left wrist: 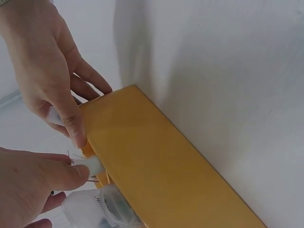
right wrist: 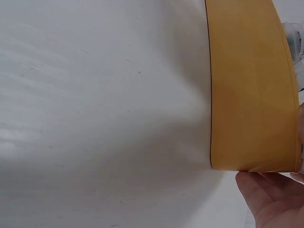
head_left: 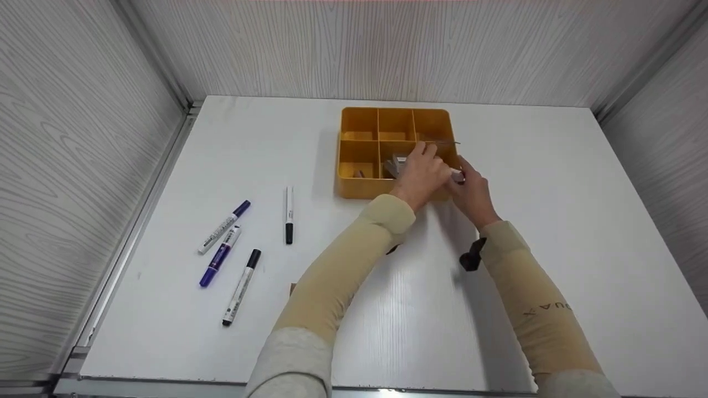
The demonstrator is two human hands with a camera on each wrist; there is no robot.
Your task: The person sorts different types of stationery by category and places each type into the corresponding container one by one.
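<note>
A white tabletop [head_left: 564, 232] carries a yellow-orange six-compartment organizer box [head_left: 357, 189], set toward the back panel, its compartments in two rows of three. At its front right corner, the right hand [head_left: 473, 193] has fingertips against the outer side wall and appears to hold a white cylinder [left wrist: 54, 115] by the thumb, while the left hand [head_left: 423, 174] reaches over the front row with thumb and finger pinching a small pale piece [left wrist: 91, 166]. Four markers lie left of the box: a black-capped one [head_left: 241, 287], a blue-capped one [head_left: 224, 228], a purple one [head_left: 220, 257] touching or nearly touching it, and a slimmer black-capped one [head_left: 289, 215] nearer the box. A clear plastic container [left wrist: 88, 209] in the front middle compartment rises above the front wall. Smallest is a thin strand [head_left: 445, 142] jutting over the right rim. The step seems to be fitting small items into the front right compartment; the next move calls for a steady box and a careful release clear of the container, though the fingers hide exactly where the piece sits.
</note>
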